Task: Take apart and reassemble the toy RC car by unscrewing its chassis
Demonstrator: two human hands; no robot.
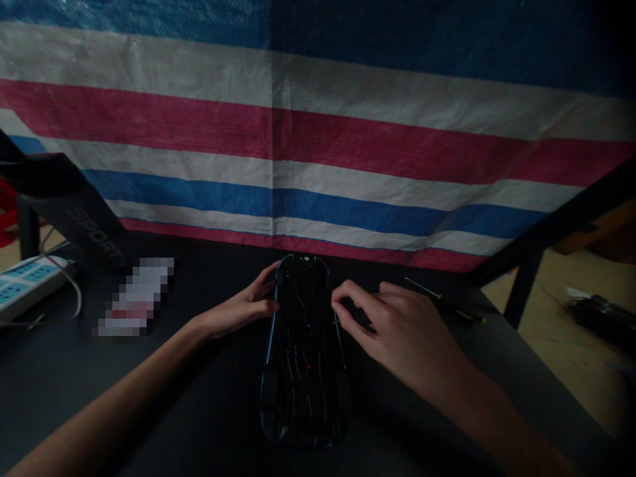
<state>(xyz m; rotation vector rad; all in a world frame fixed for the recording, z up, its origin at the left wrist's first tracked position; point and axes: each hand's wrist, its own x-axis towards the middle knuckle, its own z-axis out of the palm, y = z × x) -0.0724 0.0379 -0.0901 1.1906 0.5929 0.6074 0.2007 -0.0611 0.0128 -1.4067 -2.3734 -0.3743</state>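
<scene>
A dark toy car (pixel 303 344) lies upside down on the black table, its underside and wheels facing up. Blue edging shows along its sides, and a small red dot is on the underside. My left hand (pixel 243 308) grips the car's left side near the far end, thumb and fingers against the edge. On the opposite side, my right hand (pixel 392 321) has thumb and index finger pinched together close by the right edge. Whatever that pinch holds, if anything, is too small and dark to make out. Beyond the right hand lies a thin-shafted screwdriver (pixel 444 301) with a black and yellow handle.
At the left stands a white power strip (pixel 34 281) with a cable. A pixelated flat item (pixel 136 298) lies beside it, near a dark slanted part (pixel 92 218) lettered SPORT. A striped tarp (pixel 308 146) hangs behind the table (pixel 209 404). Black frame bars (pixel 527 281) border the right.
</scene>
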